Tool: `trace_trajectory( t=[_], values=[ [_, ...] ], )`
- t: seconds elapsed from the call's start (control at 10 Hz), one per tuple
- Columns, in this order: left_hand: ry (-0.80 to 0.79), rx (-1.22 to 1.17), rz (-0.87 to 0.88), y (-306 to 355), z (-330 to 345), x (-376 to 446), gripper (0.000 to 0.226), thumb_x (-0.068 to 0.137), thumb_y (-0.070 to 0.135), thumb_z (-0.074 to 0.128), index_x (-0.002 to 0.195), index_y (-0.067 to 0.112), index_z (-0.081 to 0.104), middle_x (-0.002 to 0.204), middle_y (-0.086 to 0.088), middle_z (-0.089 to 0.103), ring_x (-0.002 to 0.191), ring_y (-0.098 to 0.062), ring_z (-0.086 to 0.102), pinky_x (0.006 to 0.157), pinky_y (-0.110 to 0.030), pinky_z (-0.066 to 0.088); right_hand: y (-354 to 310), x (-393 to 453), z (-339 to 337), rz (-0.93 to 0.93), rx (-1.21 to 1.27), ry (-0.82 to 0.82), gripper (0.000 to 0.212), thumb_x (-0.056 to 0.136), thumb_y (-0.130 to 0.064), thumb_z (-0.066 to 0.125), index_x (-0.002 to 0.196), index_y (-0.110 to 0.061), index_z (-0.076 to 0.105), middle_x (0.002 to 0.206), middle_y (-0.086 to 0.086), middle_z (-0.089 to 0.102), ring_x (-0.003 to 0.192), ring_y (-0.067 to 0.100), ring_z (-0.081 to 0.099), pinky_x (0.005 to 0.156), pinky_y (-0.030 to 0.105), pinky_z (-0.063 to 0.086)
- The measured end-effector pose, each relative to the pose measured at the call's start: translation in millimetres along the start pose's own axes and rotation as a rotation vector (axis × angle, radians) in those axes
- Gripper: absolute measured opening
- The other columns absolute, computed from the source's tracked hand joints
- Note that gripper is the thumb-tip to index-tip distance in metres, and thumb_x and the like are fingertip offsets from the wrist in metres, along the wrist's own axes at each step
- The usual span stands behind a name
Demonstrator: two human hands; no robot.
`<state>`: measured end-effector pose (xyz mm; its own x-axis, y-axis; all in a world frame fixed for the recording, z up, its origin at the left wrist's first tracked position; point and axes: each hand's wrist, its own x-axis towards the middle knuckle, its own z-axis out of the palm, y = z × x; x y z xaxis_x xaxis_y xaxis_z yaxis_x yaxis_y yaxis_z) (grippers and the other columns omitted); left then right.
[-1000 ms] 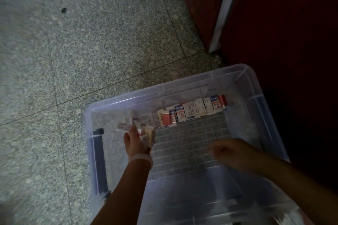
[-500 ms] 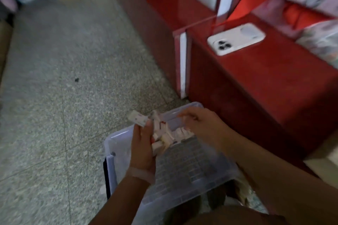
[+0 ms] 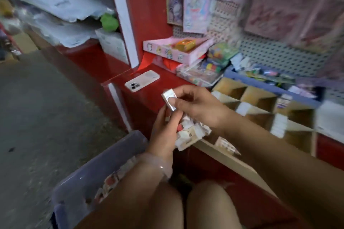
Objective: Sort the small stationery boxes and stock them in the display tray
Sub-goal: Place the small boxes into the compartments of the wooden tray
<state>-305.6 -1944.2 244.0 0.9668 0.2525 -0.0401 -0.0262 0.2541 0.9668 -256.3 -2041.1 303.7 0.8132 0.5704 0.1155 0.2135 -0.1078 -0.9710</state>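
My left hand [image 3: 163,132] grips a bunch of small white-and-red stationery boxes [image 3: 189,134] in front of the red counter. My right hand [image 3: 197,104] pinches one small box [image 3: 168,98] between thumb and fingers, just above the bunch. The cardboard display tray [image 3: 260,98] with several compartments sits on the counter to the right; a few compartments hold white boxes [image 3: 279,124]. One small box [image 3: 225,144] lies near the tray's front wall. The clear plastic bin [image 3: 89,174] stands on the floor at lower left with more boxes [image 3: 111,180] inside.
A white phone [image 3: 142,80] lies on the red counter [image 3: 149,96] beyond my hands. Pink and colourful stationery packs [image 3: 186,50] pile behind it against a pegboard [image 3: 279,52]. Plastic-wrapped goods [image 3: 65,13] fill the left shelf. My knees [image 3: 204,208] show at the bottom.
The view swung up from the bin to the counter and tray. My left hand lifted the bunch of boxes out of the bin, and my right hand took one box from it.
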Motion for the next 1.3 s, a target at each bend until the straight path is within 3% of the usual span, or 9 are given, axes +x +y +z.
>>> trace_trajectory(
  t=[0.4,0.5,0.6,0.7,0.8,0.9,1.0,1.1,1.3],
  values=[
    [-0.272,-0.180,-0.172,-26.1,122.4,25.4,0.052,0.083,0.050,0.059,0.129,0.025,0.054,0.124,-0.007,0.064,0.115,-0.025,0.060,0.097,-0.043,0.046,18.0,-35.2,-108.9,0.249,0.461,0.524,0.030,0.095,-0.027,0.053,0.111,-0.002,0.051,0.089,0.021,0.056,0.071,0.032,0.052,0.068,0.046,0.043],
    [-0.238,-0.151,-0.309,-31.7,123.1,37.8,0.042,0.084,0.051,0.058,0.114,0.022,0.060,0.112,-0.003,0.064,0.103,-0.021,0.061,0.094,-0.042,0.046,20.1,-32.1,-126.7,0.236,0.598,0.591,0.019,0.095,-0.025,0.053,0.101,-0.007,0.052,0.073,0.012,0.056,0.065,0.024,0.052,0.061,0.034,0.041],
    [-0.138,-0.153,-0.305,-33.1,108.6,48.7,0.029,0.083,0.049,0.059,0.098,0.025,0.067,0.103,0.005,0.067,0.098,-0.014,0.063,0.095,-0.039,0.049,22.7,-28.2,-143.5,0.199,0.524,0.670,0.013,0.093,-0.022,0.056,0.082,-0.018,0.053,0.063,-0.007,0.058,0.055,0.004,0.057,0.052,0.013,0.045],
    [-0.122,-0.218,-0.319,-55.7,66.5,87.4,0.029,0.076,0.052,0.061,0.087,0.029,0.075,0.082,0.012,0.074,0.077,0.000,0.069,0.069,-0.021,0.058,36.2,-22.4,-152.7,0.225,0.204,0.706,0.010,0.091,-0.022,0.060,0.086,-0.013,0.059,0.076,-0.001,0.061,0.069,0.009,0.058,0.071,0.023,0.045],
    [-0.177,-0.157,-0.259,-46.4,46.1,102.1,0.051,0.092,0.056,0.043,0.127,0.023,0.062,0.132,-0.017,0.056,0.126,-0.004,0.047,0.106,-0.009,0.029,56.0,-10.5,-149.0,0.265,-0.056,0.662,0.014,0.089,-0.021,0.063,0.092,-0.009,0.056,0.080,0.005,0.057,0.077,0.018,0.055,0.073,0.031,0.048],
    [-0.190,-0.178,-0.338,-28.4,36.2,120.1,0.037,0.092,0.040,0.048,0.092,0.016,0.076,0.086,-0.004,0.073,0.081,-0.002,0.067,0.078,-0.003,0.046,76.0,12.5,-135.6,0.298,-0.466,0.526,0.013,0.090,-0.021,0.060,0.093,-0.012,0.050,0.075,-0.002,0.053,0.076,0.018,0.052,0.060,0.027,0.038],
    [-0.171,-0.396,-0.314,-21.7,36.6,133.4,0.038,0.093,0.048,0.038,0.090,0.026,0.068,0.068,0.010,0.070,0.058,-0.001,0.065,0.050,-0.014,0.051,93.4,38.3,-121.8,0.383,-0.729,0.421,0.015,0.092,-0.020,0.055,0.097,-0.006,0.057,0.092,0.011,0.064,0.089,0.028,0.059,0.073,0.033,0.046],
    [-0.158,-0.290,-0.327,-23.2,32.6,140.8,0.040,0.095,0.052,0.032,0.112,0.026,0.058,0.076,0.012,0.070,0.062,-0.002,0.067,0.050,-0.014,0.051,104.4,52.9,-107.0,0.421,-0.780,0.392,0.012,0.090,-0.016,0.055,0.098,-0.008,0.060,0.099,0.013,0.065,0.095,0.031,0.059,0.072,0.031,0.043],
    [-0.291,-0.303,-0.329,-33.0,27.1,143.3,0.046,0.095,0.049,0.030,0.093,0.024,0.069,0.073,0.009,0.069,0.062,-0.001,0.066,0.053,-0.015,0.053,110.8,58.8,-84.2,0.436,-0.830,0.330,0.024,0.091,-0.017,0.055,0.110,-0.004,0.047,0.110,0.017,0.057,0.100,0.035,0.056,0.079,0.038,0.044]
  ],
)
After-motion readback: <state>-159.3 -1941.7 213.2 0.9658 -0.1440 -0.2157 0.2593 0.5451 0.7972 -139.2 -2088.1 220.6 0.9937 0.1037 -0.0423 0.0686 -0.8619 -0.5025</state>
